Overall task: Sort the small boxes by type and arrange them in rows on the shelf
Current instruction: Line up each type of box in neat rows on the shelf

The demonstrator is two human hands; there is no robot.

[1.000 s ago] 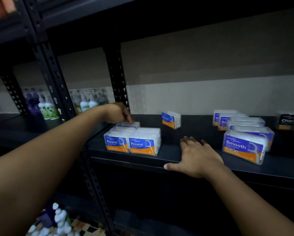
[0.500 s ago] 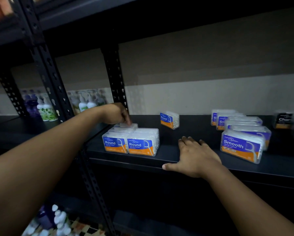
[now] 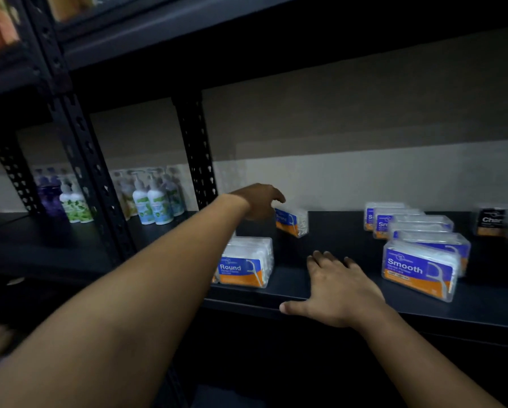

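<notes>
Shelf: dark matt metal. Perforated upright: same. Floss boxes: clear glossy plastic, printed paper labels. Lotion bottles: smooth plastic.

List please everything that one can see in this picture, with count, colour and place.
Round floss-pick boxes: at least two, clear with blue-orange labels, front left of the shelf.
Lone Round box: one, same colours, further back, at the left hand's fingertips.
Smooth floss-pick boxes: about five, clear with blue-orange labels, in a row front to back on the right.
Black-labelled box: one, far right, partly cut off.
Lotion bottles: several, white-green and purple, on the neighbouring shelf to the left.
Shelf: dark metal.
Left hand: reaching to the lone Round box; grip unclear.
Right hand: flat and open on the shelf's front edge.
</notes>
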